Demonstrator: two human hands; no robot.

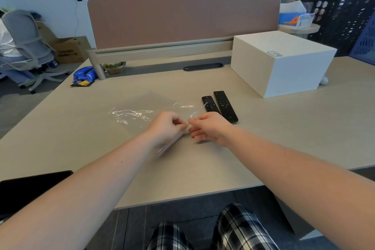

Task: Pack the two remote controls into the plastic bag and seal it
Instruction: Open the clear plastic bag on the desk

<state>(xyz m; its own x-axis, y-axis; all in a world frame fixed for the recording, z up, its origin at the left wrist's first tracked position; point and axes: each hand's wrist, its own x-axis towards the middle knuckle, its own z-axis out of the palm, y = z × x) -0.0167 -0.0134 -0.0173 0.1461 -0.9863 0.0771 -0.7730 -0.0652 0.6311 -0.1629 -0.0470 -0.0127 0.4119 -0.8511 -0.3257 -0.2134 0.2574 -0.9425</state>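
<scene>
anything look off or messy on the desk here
Nothing stands out. The two remote controls lie side by side, undamaged, still outside the plastic bag, which is flat and only wrinkled. The left hand and right hand pinch the bag's near edge. A crumpled blue snack wrapper sits at the desk's far left edge.

Both forearms bare from the lower corners of the frame up to the wrists; no sleeve, watch, band or ring visible. Left hand (165,128) and right hand (209,128) bare, near frame centre; left fingers partly motion-blurred. Legs at bottom centre in plaid trousers (233,227): black and dark navy ground, crossed by white and grey stripes in a large check. Fabric loose, soft-looking, lightly creased over both knees.
</scene>
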